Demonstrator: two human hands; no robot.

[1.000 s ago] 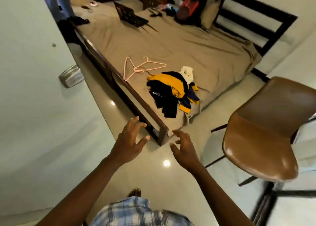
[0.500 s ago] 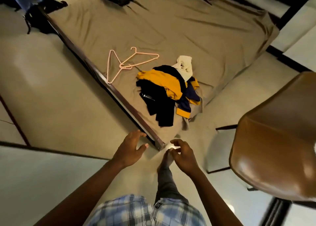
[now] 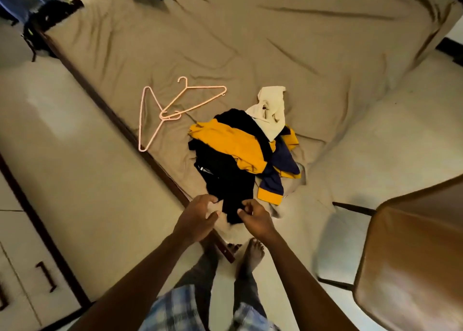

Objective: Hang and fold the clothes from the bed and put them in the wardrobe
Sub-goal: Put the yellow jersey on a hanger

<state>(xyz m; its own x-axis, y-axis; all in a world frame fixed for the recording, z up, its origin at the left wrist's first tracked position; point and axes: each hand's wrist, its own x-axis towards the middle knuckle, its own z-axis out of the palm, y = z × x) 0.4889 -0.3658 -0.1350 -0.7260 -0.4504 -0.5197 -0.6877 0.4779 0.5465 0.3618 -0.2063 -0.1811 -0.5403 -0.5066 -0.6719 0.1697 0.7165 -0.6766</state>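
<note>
A bedroom seen from above: a wide bed [image 3: 275, 42] under a creased tan sheet fills most of the view, with pale glossy floor [image 3: 75, 160] around it.

A small heap of clothes lies at the bed's near corner. A black garment [image 3: 225, 172] sits on the near side, and a narrow end of it trails toward the person. A yellow garment [image 3: 228, 140] lies draped across it. A navy garment with yellow cuffs [image 3: 274, 180] is on the right, and a cream garment [image 3: 271, 110] is at the far side.

Both hands meet at the trailing end of the black garment. The right hand [image 3: 258, 219] has curled fingers, and its thumb [image 3: 240, 212] and fingertips pinch the cloth's right edge. The left hand [image 3: 198, 219] is curved into a C. Its fingertips [image 3: 215, 201] touch the cloth's left edge, with the thumb held apart below. It is not clear whether this hand actually grips.

Two pink hangers [image 3: 172, 107] lie overlapping on the sheet to the left of the heap, near the dark wooden bed rail [image 3: 130, 132]. A brown chair [image 3: 413, 268] stands at the right. A pale cabinet front with a dark handle [image 3: 46, 275] is at the lower left. A bare foot [image 3: 251, 251] stands by the bed's corner.
</note>
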